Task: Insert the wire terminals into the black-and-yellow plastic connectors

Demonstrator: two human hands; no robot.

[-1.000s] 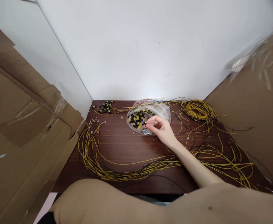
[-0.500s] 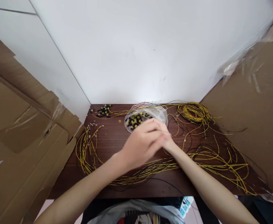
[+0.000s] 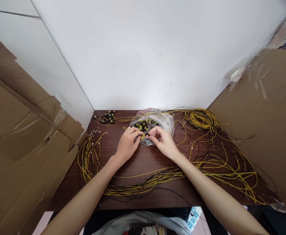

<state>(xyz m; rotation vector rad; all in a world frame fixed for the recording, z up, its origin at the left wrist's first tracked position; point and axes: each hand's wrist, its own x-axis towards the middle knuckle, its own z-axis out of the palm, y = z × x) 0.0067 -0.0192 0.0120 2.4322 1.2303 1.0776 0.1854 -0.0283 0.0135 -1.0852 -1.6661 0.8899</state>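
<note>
Head view: the hands, overlapping half a second ago, now face each other, so the work looks two-handed. Right hand [image 3: 164,142] pinches a small black piece [image 3: 147,134] over the plastic bag [image 3: 166,123]; left hand [image 3: 126,143] has fingertips close beside it, grip unclear.

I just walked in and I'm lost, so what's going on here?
A person's right hand pinches a small black piece over the near side of a plastic bag of black and yellow parts. The left hand is close beside it; its grip is unclear. Yellow and black wires lie across the brown table, nearer the person.
</note>
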